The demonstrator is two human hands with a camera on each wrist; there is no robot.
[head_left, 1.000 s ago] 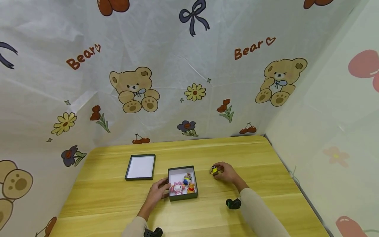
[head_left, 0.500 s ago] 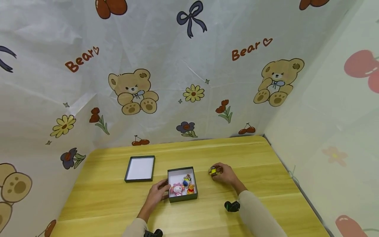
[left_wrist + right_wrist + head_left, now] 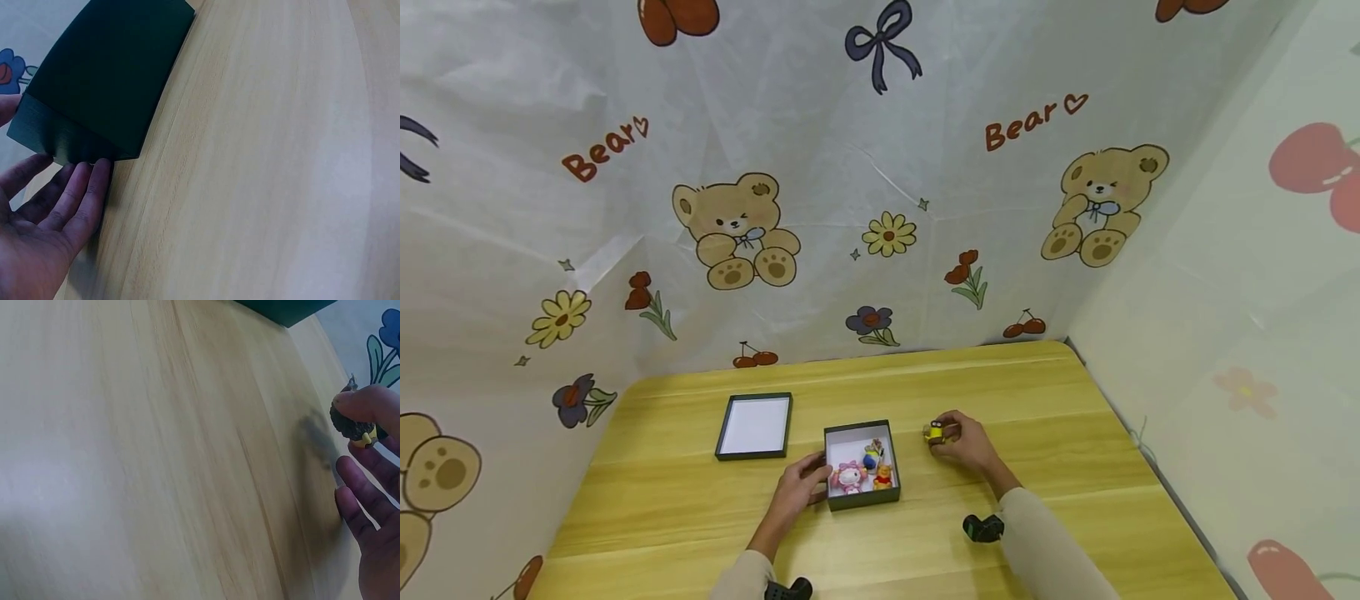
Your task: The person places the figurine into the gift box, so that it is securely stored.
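Note:
A shallow dark green box (image 3: 865, 501) with a white inside stands mid-table. My left hand (image 3: 797, 490) holds its left side, thumb at the rim; in the left wrist view the fingertips (image 3: 78, 172) press the lower edge of the green wall. Inside are a pink-and-white figurine (image 3: 849, 477), a small bear figurine in a red top (image 3: 883, 477) and a blue-and-white figurine with a keychain clasp (image 3: 872, 458). To the right of the box, my right hand (image 3: 964, 442) pinches a small yellow-and-dark figurine (image 3: 934, 432) between thumb and fingers; its back (image 3: 352, 427) shows dark and textured in the right wrist view.
The box's lid (image 3: 756, 422) lies at the back left, white inside up, with a dark rim. Wood-look tabletop (image 3: 1037, 392) surrounds everything, backed by a printed sheet (image 3: 820, 150). Black wrist devices (image 3: 982, 528) sit by both sleeves.
The right hand has shifted slightly left toward the box with the yellow figurine, which has turned in the fingers. The left hand and the box stay in place.

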